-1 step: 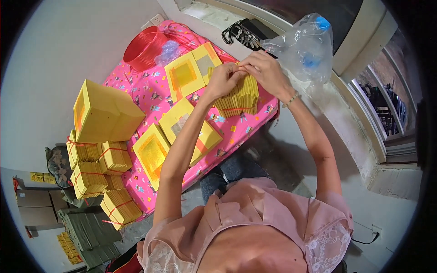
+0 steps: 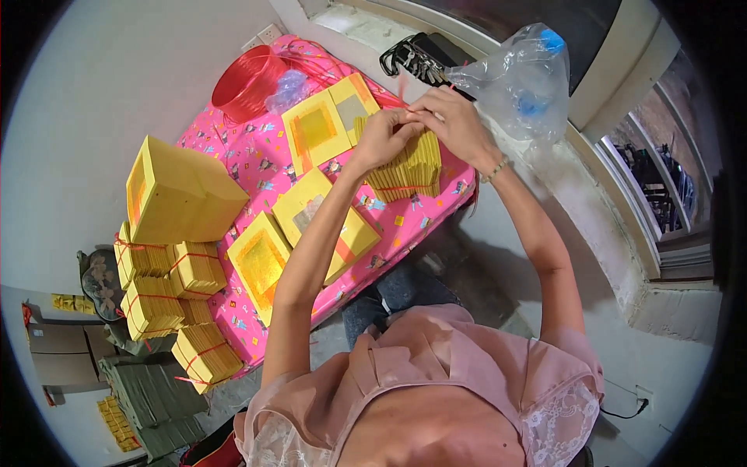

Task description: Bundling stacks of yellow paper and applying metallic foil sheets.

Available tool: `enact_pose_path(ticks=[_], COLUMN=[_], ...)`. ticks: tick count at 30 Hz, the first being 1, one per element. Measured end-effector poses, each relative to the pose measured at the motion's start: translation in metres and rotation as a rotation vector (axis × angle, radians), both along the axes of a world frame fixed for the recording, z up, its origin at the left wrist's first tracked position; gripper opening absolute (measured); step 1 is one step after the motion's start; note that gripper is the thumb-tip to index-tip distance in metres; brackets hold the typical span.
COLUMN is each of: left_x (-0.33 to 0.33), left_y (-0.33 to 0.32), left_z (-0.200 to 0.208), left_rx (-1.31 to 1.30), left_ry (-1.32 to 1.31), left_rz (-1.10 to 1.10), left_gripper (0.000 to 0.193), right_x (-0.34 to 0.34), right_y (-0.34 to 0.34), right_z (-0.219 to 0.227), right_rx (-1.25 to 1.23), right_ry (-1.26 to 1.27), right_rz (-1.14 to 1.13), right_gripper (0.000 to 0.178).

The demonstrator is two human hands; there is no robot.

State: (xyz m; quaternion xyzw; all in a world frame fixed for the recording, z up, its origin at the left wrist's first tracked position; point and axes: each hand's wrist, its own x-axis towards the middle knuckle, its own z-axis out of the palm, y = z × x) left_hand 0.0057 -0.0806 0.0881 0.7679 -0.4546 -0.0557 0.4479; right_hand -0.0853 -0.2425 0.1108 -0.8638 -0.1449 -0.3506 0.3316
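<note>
At the far right of the table, a bundle of folded yellow paper (image 2: 406, 173) stands with a red strand round its lower part. My left hand (image 2: 381, 140) and my right hand (image 2: 453, 124) meet above its far end, fingertips pinched together. A loose red plastic strand (image 2: 402, 87) sticks up, blurred, from between them, so both hands seem closed on it; the exact grip is hidden by the fingers. Just left of my left hand lie flat yellow paper sheets (image 2: 315, 128) with orange-gold squares. Nearer me, under my left forearm, are more stacks of yellow paper (image 2: 261, 261).
A pink patterned cloth (image 2: 257, 175) covers the table. At its back sits a coil of red strand (image 2: 247, 84). Tall yellow paper stack (image 2: 183, 194) and several tied bundles (image 2: 152, 307) line the left edge. On the sill rest a clear plastic bag (image 2: 513, 89) and a black bag (image 2: 432, 54).
The loose end of the red strand now stands up above my fingertips, where it did not show before. My hands and the bundle have hardly moved.
</note>
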Motion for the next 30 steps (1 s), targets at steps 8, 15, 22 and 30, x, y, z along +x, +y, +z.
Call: enact_pose_path(ticks=[8, 15, 22, 30], left_x=[-0.005, 0.001, -0.009, -0.021], left_y=[-0.013, -0.013, -0.008, -0.01], left_z=[0.001, 0.007, 0.019, 0.006], left_rx=[-0.142, -0.112, 0.033, -0.158], left_ry=[0.487, 0.636, -0.336, -0.699], left_rz=[-0.036, -0.116, -0.179, -0.068], left_gripper=[0.019, 0.021, 0.02, 0.027], right_x=[-0.007, -0.049, -0.033, -0.001], right_y=[-0.003, 0.009, -0.027, -0.033], right_z=[0.0, -0.01, -0.027, -0.036], right_rx=[0.012, 0.016, 0.075, 0.739], right_ry=[0.087, 0.304, 0.315, 0.673], right_rz=[-0.131, -0.189, -0.277, 0.417], right_gripper=[0.017, 0.02, 0.022, 0.028])
